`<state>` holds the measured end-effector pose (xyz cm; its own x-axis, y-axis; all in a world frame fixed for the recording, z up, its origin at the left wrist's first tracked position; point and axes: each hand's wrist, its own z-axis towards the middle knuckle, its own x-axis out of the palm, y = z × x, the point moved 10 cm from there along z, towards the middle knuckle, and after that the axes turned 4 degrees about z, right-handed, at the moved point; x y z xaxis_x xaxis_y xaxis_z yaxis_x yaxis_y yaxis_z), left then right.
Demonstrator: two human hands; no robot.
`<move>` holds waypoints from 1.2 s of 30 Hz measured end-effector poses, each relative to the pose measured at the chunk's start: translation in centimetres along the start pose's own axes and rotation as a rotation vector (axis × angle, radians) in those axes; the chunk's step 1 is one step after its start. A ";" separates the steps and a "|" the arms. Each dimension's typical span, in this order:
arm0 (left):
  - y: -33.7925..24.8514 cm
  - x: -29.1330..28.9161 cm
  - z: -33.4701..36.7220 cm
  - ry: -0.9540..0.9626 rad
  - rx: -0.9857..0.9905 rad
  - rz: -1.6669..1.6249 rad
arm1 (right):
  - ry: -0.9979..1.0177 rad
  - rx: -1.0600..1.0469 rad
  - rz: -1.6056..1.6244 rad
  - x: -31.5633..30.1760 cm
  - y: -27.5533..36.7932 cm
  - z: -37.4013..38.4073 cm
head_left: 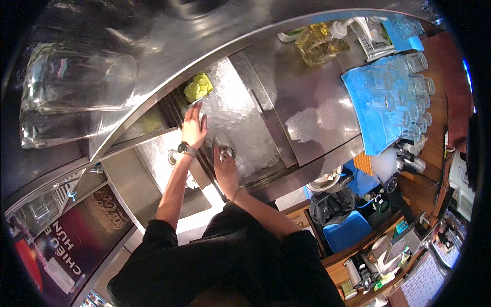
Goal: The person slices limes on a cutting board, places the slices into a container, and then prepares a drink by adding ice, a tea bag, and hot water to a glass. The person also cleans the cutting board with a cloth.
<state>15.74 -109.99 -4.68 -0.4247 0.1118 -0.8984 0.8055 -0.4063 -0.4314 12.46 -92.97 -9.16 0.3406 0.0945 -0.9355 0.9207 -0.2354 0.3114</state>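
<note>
My left hand [194,128], with a watch at the wrist, reaches over the near left edge of the ice bin, close below a container of lime slices [198,87]. Its fingers are stretched out, the thumb apart from them; I make out nothing held there. My right hand [225,170] is closed around a clear, rounded vessel [222,139] that looks like a drinking glass, tilted low over the ice. Loose ice [230,115] fills the bin. The fingers on the far side of the vessel are partly hidden.
A steel lid [307,102] covers the bin's right side. Upturned glasses stand on a blue cloth [365,112] farther right, with a yellow pump bottle [319,45] behind. Large clear glassware [76,94] is on the upper left ledge. A steel sink [125,169] lies left of my arms.
</note>
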 end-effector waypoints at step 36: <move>-0.6 1.3 -6.4 0.157 0.338 0.196 | -0.580 0.191 0.538 -30.5 -27.6 -5.5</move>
<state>17.33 -103.76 -6.14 -0.1874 0.1291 -0.9738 0.6730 -0.7052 -0.2230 -22.28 -84.04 11.73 0.5258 -0.5824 -0.6200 0.5928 -0.2718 0.7581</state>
